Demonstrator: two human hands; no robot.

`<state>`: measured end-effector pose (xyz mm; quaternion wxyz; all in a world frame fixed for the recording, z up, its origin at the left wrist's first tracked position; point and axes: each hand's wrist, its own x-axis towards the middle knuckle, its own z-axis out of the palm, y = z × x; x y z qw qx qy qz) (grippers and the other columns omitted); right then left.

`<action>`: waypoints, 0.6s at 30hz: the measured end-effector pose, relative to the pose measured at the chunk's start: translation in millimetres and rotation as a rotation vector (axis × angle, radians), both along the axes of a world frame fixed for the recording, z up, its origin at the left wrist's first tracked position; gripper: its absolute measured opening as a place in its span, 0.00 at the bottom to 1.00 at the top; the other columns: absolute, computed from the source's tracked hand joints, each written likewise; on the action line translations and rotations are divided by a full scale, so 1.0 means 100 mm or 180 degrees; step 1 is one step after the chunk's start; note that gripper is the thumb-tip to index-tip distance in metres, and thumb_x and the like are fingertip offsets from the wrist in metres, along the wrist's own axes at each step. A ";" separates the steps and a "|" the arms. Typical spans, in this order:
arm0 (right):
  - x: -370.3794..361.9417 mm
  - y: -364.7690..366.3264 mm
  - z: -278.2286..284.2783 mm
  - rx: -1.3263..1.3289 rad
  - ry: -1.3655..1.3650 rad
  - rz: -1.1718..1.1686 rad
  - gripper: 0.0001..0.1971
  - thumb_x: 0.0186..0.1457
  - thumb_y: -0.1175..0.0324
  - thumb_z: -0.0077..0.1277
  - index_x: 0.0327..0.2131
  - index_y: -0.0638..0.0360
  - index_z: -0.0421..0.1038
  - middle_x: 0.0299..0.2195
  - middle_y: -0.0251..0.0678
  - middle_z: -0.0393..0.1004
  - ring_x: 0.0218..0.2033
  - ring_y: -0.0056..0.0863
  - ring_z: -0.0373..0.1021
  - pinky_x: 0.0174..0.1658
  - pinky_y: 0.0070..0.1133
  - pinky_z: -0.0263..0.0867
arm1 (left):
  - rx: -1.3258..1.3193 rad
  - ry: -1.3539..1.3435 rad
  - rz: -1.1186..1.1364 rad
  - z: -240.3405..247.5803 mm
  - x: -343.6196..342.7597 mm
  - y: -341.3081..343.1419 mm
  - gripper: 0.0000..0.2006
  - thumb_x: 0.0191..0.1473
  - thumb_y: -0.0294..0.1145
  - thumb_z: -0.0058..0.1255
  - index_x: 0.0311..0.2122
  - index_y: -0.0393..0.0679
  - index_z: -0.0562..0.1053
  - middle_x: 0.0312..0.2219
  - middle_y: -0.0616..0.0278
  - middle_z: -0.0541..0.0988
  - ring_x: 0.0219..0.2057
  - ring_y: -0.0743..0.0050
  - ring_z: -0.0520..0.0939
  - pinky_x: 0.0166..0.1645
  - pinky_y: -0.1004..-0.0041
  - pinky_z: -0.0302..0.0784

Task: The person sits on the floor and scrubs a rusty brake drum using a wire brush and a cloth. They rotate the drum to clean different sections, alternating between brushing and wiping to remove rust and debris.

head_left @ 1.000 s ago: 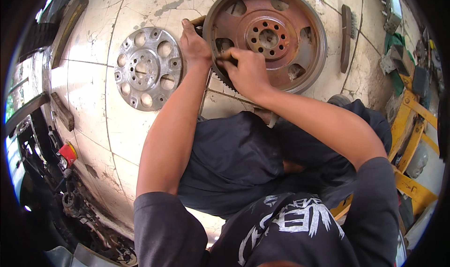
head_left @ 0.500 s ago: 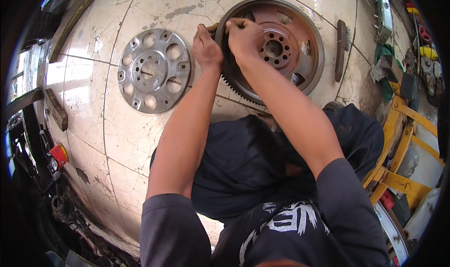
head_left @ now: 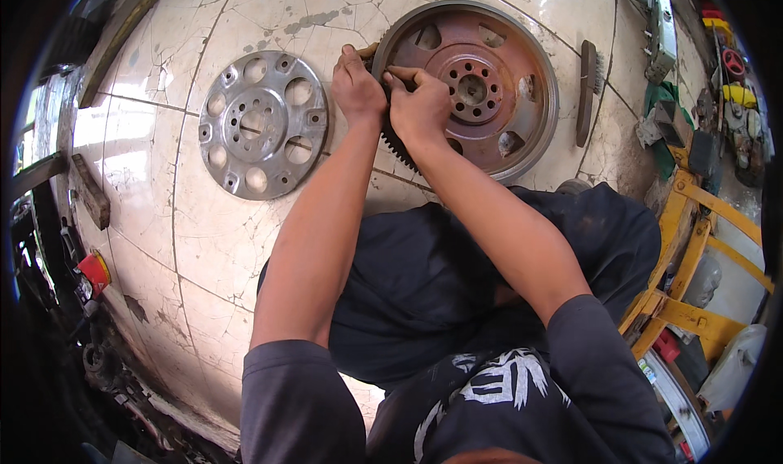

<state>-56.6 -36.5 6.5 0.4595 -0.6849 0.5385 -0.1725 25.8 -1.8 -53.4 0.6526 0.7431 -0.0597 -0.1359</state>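
Note:
A reddish-brown rusted flywheel (head_left: pixel 475 56) with a toothed outer edge lies on the tiled floor in front of me. My left hand (head_left: pixel 359 93) is at its left edge, thumb up, with its other fingers bent against the rim and partly hidden. Just inside that same edge, my right hand (head_left: pixel 419 107) has its fingers curled and the thumb and forefinger drawn together at the rim. Whether a small thing sits in that pinch cannot be seen. To the left lies a silver, round plate (head_left: pixel 272 158) with large holes, touched by neither hand.
A wire brush (head_left: pixel 586 93) with a wooden back lies right of the flywheel. A yellow metal frame (head_left: pixel 693 317) and assorted tools stand at the right. Along the left are a wooden block (head_left: pixel 91 191), a red can (head_left: pixel 95 273) and dark metal parts.
My right hand has slid nearer to me along the flywheel's left rim, uncovering an upper left hole. My left hand stays at the edge. The whole view has shifted slightly.

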 end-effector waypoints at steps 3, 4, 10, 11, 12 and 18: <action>0.25 -0.35 -0.02 -0.0066 -0.0068 -0.0362 0.06 0.55 0.64 0.67 0.34 0.54 0.87 0.34 0.38 0.87 0.34 0.28 0.81 0.46 0.26 0.74 | 0.0405 -0.0389 -0.0030 0.15 -0.02 -0.07 0.32 0.75 0.50 0.30 0.41 0.32 0.82 0.38 0.37 0.83 0.41 0.34 0.81 0.49 0.49 0.73; 0.36 -0.55 0.01 0.0161 -0.0149 -0.0755 0.06 0.55 0.64 0.67 0.34 0.55 0.87 0.34 0.38 0.87 0.34 0.28 0.81 0.46 0.26 0.74 | 0.0559 -0.0532 -0.0100 0.21 -0.08 -0.11 0.32 0.74 0.50 0.30 0.41 0.32 0.82 0.38 0.37 0.83 0.41 0.34 0.81 0.49 0.49 0.73; 0.07 0.02 -0.01 -0.0275 -0.0311 -0.0182 0.07 0.54 0.65 0.68 0.33 0.57 0.85 0.33 0.39 0.86 0.36 0.32 0.82 0.44 0.30 0.74 | 0.0370 -0.0120 0.0077 0.02 0.03 0.03 0.32 0.74 0.51 0.30 0.43 0.30 0.80 0.39 0.35 0.83 0.42 0.32 0.80 0.49 0.49 0.73; 0.14 -0.08 0.03 -0.0372 -0.0348 -0.0188 0.07 0.54 0.65 0.68 0.33 0.57 0.85 0.33 0.39 0.86 0.35 0.32 0.82 0.44 0.30 0.74 | 0.0445 -0.0219 0.0041 0.00 0.05 0.02 0.32 0.74 0.51 0.30 0.42 0.30 0.80 0.38 0.35 0.83 0.42 0.32 0.81 0.49 0.50 0.73; 0.19 -0.19 0.02 -0.0444 -0.0349 -0.0220 0.07 0.54 0.65 0.68 0.33 0.56 0.85 0.32 0.39 0.86 0.34 0.31 0.82 0.44 0.29 0.74 | 0.0361 -0.0224 -0.0019 0.01 0.04 -0.01 0.32 0.74 0.51 0.31 0.42 0.30 0.80 0.38 0.36 0.83 0.42 0.33 0.81 0.49 0.50 0.73; 0.09 -0.10 -0.10 -0.0495 -0.0352 -0.0094 0.08 0.56 0.64 0.67 0.37 0.54 0.86 0.33 0.40 0.86 0.33 0.29 0.82 0.43 0.27 0.75 | 0.0227 -0.0195 0.0082 0.03 0.02 -0.03 0.31 0.74 0.50 0.32 0.41 0.32 0.82 0.36 0.39 0.83 0.40 0.37 0.82 0.49 0.53 0.74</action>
